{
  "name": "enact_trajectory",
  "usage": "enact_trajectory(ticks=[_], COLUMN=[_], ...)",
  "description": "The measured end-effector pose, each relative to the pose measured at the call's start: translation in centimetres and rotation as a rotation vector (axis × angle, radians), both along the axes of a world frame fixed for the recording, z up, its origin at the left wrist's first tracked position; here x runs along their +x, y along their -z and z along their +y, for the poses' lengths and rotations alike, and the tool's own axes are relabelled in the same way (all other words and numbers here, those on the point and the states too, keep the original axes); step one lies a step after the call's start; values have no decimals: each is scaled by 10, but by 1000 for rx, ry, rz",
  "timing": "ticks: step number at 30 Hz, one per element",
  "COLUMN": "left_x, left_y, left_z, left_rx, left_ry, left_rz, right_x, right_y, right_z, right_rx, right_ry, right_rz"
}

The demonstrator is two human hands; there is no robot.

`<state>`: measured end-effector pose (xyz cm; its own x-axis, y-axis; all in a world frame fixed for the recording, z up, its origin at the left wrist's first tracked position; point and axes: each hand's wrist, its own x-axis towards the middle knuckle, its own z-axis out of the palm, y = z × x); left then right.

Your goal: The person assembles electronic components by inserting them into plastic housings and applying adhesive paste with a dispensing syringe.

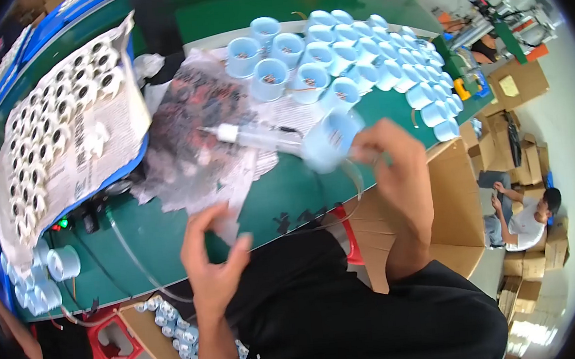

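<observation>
My right hand (398, 164) pinches the near right side of a light blue plastic cup (329, 142), which is tilted and blurred by motion above the green table. Small parts inside this cup are too smeared to name. My left hand (216, 254) holds nothing; its thumb and fingers are spread over the table's near edge. Between the hands and the far cups lies a clear syringe (267, 137) with a white collar and a thin tip pointing left. Under its tip spreads crumpled, dark-stained paper (193, 112).
Many light blue cups (270, 78) stand in rows at the back right, some with small parts inside. A paper-lined tray (86, 139) of white ring-shaped parts sits at left. Below are open cardboard boxes (451, 213) and a red stool (110, 345). Another person (527, 223) sits at far right.
</observation>
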<state>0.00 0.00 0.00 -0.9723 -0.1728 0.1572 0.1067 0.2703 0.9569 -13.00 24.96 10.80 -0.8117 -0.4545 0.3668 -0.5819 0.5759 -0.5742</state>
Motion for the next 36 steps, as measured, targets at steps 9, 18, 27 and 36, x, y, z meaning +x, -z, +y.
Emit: enact_trajectory(ticks=[9,18,27,36], left_x=[-68,-145,-87,-20], left_y=[-53,-71,-74,-64], left_z=[-4,36,52,10], left_rx=[274,-367,88,39], left_ry=[46,269,356,291], left_rz=[-7,-232,364,115], right_x=[20,30,30,-17], right_y=[61,97,96,91], right_z=[-33,-48,-62,-70], right_rx=[-741,-1493,-1419,-1717], right_ry=[-112,-62,-125,-398], right_rz=[-948,-1304,-913,-1162])
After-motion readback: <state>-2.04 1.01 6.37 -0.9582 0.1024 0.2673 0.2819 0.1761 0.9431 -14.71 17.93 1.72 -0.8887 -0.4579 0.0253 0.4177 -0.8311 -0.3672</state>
